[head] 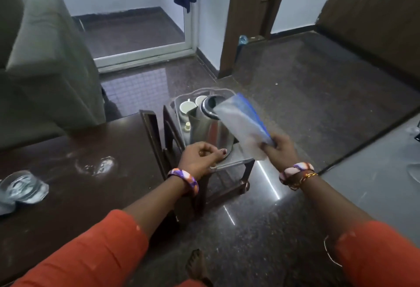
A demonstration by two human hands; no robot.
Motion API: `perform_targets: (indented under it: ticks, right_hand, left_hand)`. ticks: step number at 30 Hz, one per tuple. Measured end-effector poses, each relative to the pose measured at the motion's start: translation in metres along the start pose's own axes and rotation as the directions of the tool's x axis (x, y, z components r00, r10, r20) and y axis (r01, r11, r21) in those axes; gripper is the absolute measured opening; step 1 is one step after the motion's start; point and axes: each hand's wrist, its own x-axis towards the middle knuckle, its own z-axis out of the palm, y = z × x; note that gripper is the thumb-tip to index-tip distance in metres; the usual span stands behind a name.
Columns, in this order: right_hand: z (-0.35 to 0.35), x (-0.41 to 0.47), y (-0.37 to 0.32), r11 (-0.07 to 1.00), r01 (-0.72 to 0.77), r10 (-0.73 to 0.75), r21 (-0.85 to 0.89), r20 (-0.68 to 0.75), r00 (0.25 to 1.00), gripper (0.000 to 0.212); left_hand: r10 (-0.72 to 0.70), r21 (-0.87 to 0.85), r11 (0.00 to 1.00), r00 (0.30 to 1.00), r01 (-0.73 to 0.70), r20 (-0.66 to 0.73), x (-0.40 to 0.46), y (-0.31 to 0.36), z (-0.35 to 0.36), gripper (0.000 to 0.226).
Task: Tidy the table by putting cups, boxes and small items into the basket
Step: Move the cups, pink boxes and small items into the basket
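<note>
right hand grips blurred, perhaps blue-edged packet; print unreadable.

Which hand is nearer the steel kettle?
Left. The left hand sits at the base of the steel kettle, on the tray edge; the right hand holds a blurred packet beside it.

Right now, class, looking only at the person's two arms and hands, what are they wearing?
Both arms wear orange sleeves ending below the elbow. The left hand has a chunky bangle patterned purple, orange and white at its wrist, and a dark red painted thumbnail. The right hand has a similar bangle, paler pink and purple, plus thin gold and red bangles or threads beside it.
</note>
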Motion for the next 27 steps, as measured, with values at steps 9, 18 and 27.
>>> perform_targets:
  ticks: [9,18,27]
  right_hand:
    - [-0.016,0.094,0.014,0.952,-0.272,0.303,0.142,-0.308,0.902,0.043]
    - [0.029,0.121,0.064,0.951,-0.252,0.261,-0.178,0.028,0.965,0.037]
    - [0.053,0.136,0.092,0.957,-0.163,0.172,-0.24,0.018,0.985,0.036]
  left_hand:
    - [0.14,0.543,0.79,0.946,-0.284,0.292,0.068,0.031,0.056,0.009]
    - [-0.1,0.739,0.657,0.953,-0.152,0.285,0.096,-0.008,0.066,0.02]
    - [-0.121,0.767,0.642,0.989,0.008,0.091,0.097,-0.026,0.069,0.02]
